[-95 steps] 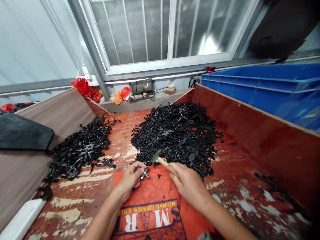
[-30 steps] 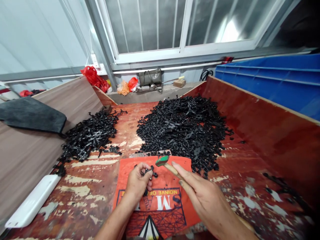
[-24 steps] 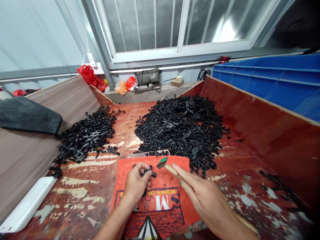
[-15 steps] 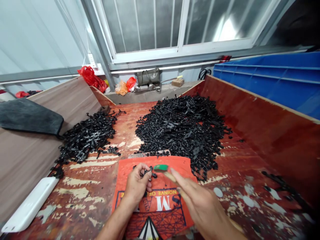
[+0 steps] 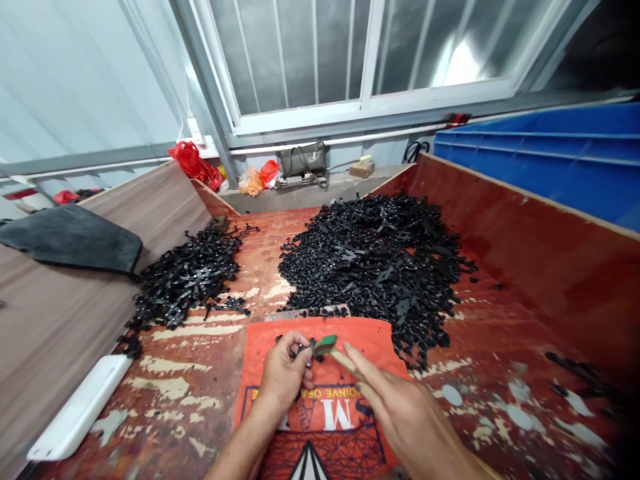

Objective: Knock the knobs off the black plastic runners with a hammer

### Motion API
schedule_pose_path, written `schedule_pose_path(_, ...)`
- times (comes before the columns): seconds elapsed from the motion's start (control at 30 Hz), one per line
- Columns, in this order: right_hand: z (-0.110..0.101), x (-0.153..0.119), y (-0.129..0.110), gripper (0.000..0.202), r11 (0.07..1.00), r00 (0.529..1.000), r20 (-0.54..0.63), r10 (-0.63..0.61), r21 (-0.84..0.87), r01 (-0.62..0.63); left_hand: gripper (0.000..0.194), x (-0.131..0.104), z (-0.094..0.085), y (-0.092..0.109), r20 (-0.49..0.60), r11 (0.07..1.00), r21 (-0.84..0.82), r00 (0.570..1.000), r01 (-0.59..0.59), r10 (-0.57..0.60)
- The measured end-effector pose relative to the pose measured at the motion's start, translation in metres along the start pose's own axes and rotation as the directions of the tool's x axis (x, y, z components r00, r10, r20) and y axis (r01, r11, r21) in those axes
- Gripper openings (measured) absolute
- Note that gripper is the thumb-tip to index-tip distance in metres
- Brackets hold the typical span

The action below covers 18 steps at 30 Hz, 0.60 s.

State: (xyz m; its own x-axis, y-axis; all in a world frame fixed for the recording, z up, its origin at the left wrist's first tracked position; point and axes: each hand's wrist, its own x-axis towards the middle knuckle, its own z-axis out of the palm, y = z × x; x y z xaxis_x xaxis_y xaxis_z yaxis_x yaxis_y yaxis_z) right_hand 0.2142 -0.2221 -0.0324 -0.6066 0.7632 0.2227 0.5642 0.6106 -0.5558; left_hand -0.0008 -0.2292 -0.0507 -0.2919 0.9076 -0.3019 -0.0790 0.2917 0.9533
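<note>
My left hand (image 5: 286,375) pinches a small black part (image 5: 299,349) over the red printed cloth (image 5: 367,340). What kind of part it is, I cannot make out; the fingers cover much of it. Wrapped round a pale wooden handle, my right hand (image 5: 400,400) holds a small tool with a green head (image 5: 326,344). It looks like a small hammer or brush, slightly blurred. The green head is right beside the left fingertips, at the black part; whether they touch is unclear.
A large heap of black parts (image 5: 370,260) lies beyond the cloth, and a smaller pile (image 5: 187,273) is at left. A white plastic piece (image 5: 83,407) lies at lower left. Wooden side boards (image 5: 540,240) edge the table; a blue crate (image 5: 545,160) stands behind the right one.
The green head has tilted and come down closer to the left fingertips. The whole view has shifted slightly. Both hands keep their hold.
</note>
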Motion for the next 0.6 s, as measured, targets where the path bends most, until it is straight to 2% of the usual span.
schedule_pose_path(0.07, 0.006, -0.001, 0.005, 0.06, 1.0, 1.0, 0.019, 0.008, 0.025, -0.009, 0.032, -0.001, 0.0, 0.0, 0.014, 1.0, 0.009, 1.0, -0.003, 0.003)
schedule_pose_path(0.2, 0.008, 0.0, 0.008, 0.055, 0.981, 0.976, 0.199, 0.088, 0.152, -0.12, 0.025, -0.005, 0.002, 0.001, 0.084, 0.998, 0.058, 0.996, 0.008, -0.013)
schedule_pose_path(0.3, -0.005, 0.002, 0.006, 0.049, 0.949, 0.969, 0.209, 0.133, 0.255, -0.185, 0.023, -0.003, -0.013, 0.023, 0.212, 0.978, 0.208, 0.977, -0.027, -0.018)
schedule_pose_path(0.33, -0.011, 0.002, 0.005, 0.048, 0.947, 0.971, 0.193, 0.139, 0.26, -0.187, 0.023, 0.001, -0.026, 0.038, 0.232, 0.951, 0.293, 0.972, -0.095, 0.025)
schedule_pose_path(0.37, -0.017, 0.001, 0.005, 0.047, 0.949, 0.974, 0.179, 0.141, 0.254, -0.184, 0.021, 0.008, -0.043, 0.057, 0.223, 0.898, 0.386, 0.966, -0.211, 0.132)
schedule_pose_path(0.4, -0.022, -0.001, 0.006, 0.046, 0.953, 0.975, 0.171, 0.143, 0.242, -0.183, 0.023, 0.016, -0.066, 0.08, 0.196, 0.875, 0.409, 0.961, -0.26, 0.194)
schedule_pose_path(0.43, -0.025, -0.003, 0.006, 0.045, 0.956, 0.974, 0.167, 0.15, 0.227, -0.186, 0.03, 0.027, -0.092, 0.106, 0.141, 0.85, 0.44, 0.957, -0.29, 0.253)
schedule_pose_path(0.47, -0.027, -0.005, 0.008, 0.045, 0.957, 0.972, 0.168, 0.162, 0.215, -0.196, 0.041, 0.039, -0.121, 0.133, 0.026, 0.757, 0.585, 0.939, -0.292, 0.342)
schedule_pose_path(0.5, -0.028, -0.007, 0.009, 0.046, 0.956, 0.969, 0.179, 0.173, 0.206, -0.208, 0.055, 0.05, -0.15, 0.16, -0.114, 0.616, 0.756, 0.881, -0.223, 0.458)
schedule_pose_path(0.53, -0.028, -0.008, 0.011, 0.047, 0.956, 0.964, 0.192, 0.185, 0.194, -0.222, 0.07, 0.061, -0.178, 0.185, -0.238, 0.478, 0.875, 0.801, -0.068, 0.549)
schedule_pose_path(0.57, -0.027, -0.009, 0.013, 0.048, 0.956, 0.958, 0.209, 0.196, 0.177, -0.234, 0.084, 0.071, -0.201, 0.206, -0.351, 0.371, 0.917, 0.734, 0.145, 0.582)
schedule_pose_path(0.6, -0.025, -0.009, 0.014, 0.05, 0.957, 0.953, 0.223, 0.204, 0.158, -0.242, 0.089, 0.079, -0.218, 0.222, -0.404, 0.283, 0.915, 0.686, 0.289, 0.606)
